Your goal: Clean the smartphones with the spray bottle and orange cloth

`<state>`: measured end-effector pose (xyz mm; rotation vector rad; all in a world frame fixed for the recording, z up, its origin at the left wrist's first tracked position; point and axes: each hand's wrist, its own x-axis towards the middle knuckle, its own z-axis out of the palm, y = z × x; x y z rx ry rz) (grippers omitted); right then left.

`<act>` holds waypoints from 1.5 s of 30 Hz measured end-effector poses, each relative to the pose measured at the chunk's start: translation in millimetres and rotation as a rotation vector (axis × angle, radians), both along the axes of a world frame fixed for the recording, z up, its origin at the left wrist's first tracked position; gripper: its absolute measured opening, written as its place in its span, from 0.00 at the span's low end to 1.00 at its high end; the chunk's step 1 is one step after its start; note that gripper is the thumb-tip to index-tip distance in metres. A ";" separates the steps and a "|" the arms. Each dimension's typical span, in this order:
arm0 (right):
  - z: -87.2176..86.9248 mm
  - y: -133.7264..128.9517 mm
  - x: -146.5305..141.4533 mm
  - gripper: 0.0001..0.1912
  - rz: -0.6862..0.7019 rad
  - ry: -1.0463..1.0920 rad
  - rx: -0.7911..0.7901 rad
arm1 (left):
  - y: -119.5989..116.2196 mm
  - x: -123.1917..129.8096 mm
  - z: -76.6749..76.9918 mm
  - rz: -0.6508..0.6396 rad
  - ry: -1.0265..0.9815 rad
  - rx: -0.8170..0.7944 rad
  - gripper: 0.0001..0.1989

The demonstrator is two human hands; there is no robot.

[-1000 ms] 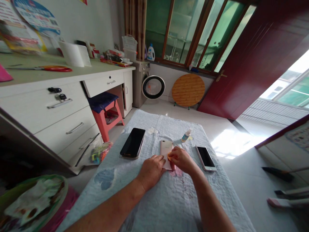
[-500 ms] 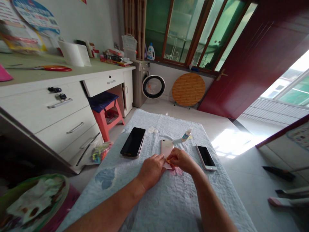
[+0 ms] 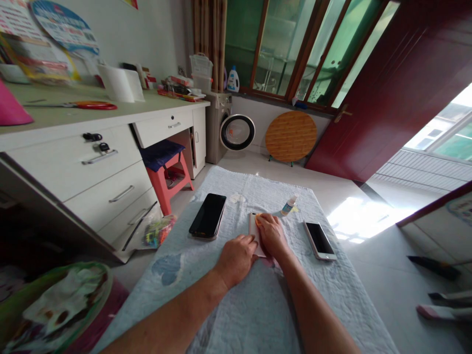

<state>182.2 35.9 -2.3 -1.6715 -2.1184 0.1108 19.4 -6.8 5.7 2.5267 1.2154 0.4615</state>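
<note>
A pale pink smartphone (image 3: 252, 227) lies back side up on the light blue quilted cloth (image 3: 236, 314). My left hand (image 3: 238, 258) is closed at its left edge and lower end, with the fingertips on the back. My right hand (image 3: 272, 236) presses a small orange cloth (image 3: 258, 220) onto the upper part of the phone's back, and covers much of its right side. To the left lies a black-screened phone (image 3: 208, 216), seemingly stacked on something thin. A white phone (image 3: 320, 241), screen up, rests to the right. Beyond my right hand stands a small spray bottle (image 3: 288, 205).
A white desk (image 3: 110, 169) with drawers runs along the left, and a pink stool (image 3: 167, 184) is tucked beneath it. At lower left is a bin (image 3: 106, 295) with crumpled tissue. A washing machine (image 3: 217, 130) with its door open and a round wooden tabletop (image 3: 291, 136) stand behind.
My right hand has slid the orange cloth from the lower part of the phone's back up to its top end. The left hand has stayed on the phone. The view has shifted slightly.
</note>
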 end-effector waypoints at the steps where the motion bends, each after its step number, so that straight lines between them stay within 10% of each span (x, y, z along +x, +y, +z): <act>1: 0.9 -0.5 -1.7 0.16 0.034 -0.002 -0.004 | -0.1 -0.1 0.7 0.002 -0.001 0.000 0.08; 8: 5.3 -4.9 -8.8 0.13 0.180 0.011 -0.012 | -2.1 -0.9 3.5 0.099 0.008 -0.080 0.09; 15: 17.3 -17.4 -8.9 0.13 0.361 -0.007 -0.164 | 3.5 -1.3 -6.3 0.185 -0.159 -0.013 0.31; 21: 34.2 -31.0 -7.5 0.14 0.498 0.062 -0.311 | 4.5 -2.1 -3.4 0.170 -0.112 -0.039 0.25; 31: 42.0 -35.8 25.7 0.15 0.289 0.212 -0.662 | 6.3 -7.0 -0.9 0.062 -0.041 -0.013 0.18; 45: 11.2 -17.5 25.5 0.12 0.033 0.068 -0.146 | 16.0 -11.2 -3.6 -0.026 -0.056 0.014 0.20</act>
